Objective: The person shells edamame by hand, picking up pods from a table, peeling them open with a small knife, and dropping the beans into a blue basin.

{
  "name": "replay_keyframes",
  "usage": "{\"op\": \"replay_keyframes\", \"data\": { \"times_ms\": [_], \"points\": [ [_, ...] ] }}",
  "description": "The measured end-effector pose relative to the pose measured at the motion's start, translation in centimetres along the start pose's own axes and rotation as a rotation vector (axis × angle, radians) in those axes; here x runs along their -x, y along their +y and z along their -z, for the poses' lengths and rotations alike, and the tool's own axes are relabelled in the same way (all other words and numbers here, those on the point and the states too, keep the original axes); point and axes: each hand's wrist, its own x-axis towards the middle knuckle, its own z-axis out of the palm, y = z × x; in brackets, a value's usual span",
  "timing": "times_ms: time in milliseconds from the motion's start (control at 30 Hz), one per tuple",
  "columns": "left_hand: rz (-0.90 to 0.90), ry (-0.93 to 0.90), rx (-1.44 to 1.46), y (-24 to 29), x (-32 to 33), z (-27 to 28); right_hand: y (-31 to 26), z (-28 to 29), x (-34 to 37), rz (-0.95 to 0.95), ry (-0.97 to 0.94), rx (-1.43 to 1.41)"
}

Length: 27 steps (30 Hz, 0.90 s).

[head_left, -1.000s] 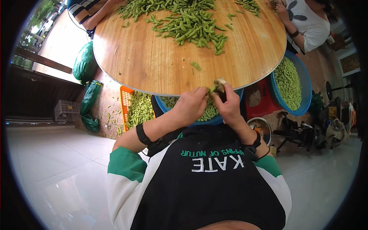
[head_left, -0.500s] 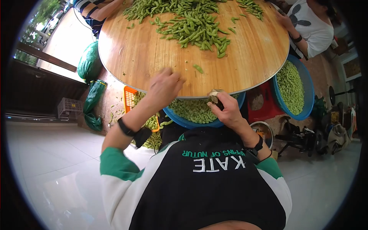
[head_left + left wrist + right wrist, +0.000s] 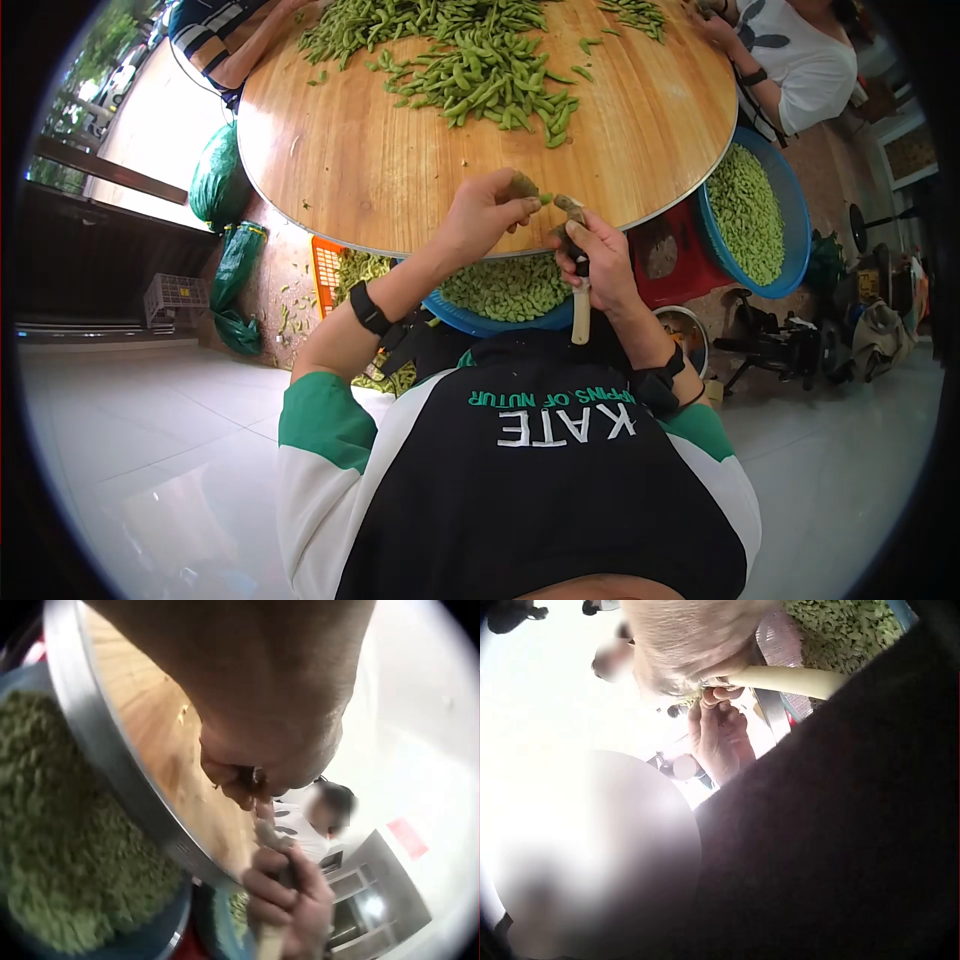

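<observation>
My left hand (image 3: 482,218) is over the near edge of the round wooden table (image 3: 340,190) and pinches a green soybean pod (image 3: 546,199), mostly hidden by the fingers. Something brownish covers a left fingertip. Close on its right, my right hand (image 3: 604,262) grips a tool by its long pale handle (image 3: 581,318), which points down toward the body. The tool's working end is hidden in the fingers, and the right fingertips look wrapped. In the right wrist view the pale handle (image 3: 787,679) sticks out from the palm. Below both hands sits a blue basin (image 3: 450,312) of shelled beans (image 3: 508,292).
A heap of soybean pods (image 3: 490,80) covers the table's far middle. An orange basket (image 3: 327,272) of pods stands at lower left, near green sacks (image 3: 220,180). Another blue basin (image 3: 800,215) of beans is at right, beside a red stool (image 3: 690,265). Two people sit across the table.
My left hand let go of the earlier pod, swung left, then came back right with a pod pinched. The pale handle now shows below my right hand. The lone pod no longer shows on the table.
</observation>
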Motion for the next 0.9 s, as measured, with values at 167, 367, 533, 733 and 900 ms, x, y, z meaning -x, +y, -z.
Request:
{"op": "replay_keyframes", "data": {
  "times_ms": [167, 367, 533, 733, 900],
  "points": [
    [0.13, -0.084, 0.361, -0.9, 1.1, -0.4, 0.3, -0.9, 0.2, -0.03, -0.115, -0.048],
    [0.106, -0.032, 0.517, -1.8, 1.5, -0.7, 0.2, -1.6, 0.5, -0.053, -0.168, -0.083],
    [-0.126, 0.055, 0.41, -2.1, 1.8, -0.9, 0.7, -1.9, 0.5, 0.014, -0.093, 0.022],
    [0.13, -0.131, 0.818, -1.8, 1.6, -0.1, 0.3, -2.1, 0.6, -0.013, -0.115, -0.077],
    [0.195, -0.289, 0.795, -1.8, 1.2, 0.8, 0.1, -1.2, 0.8, -0.115, -0.187, -0.221]
  ]
}}
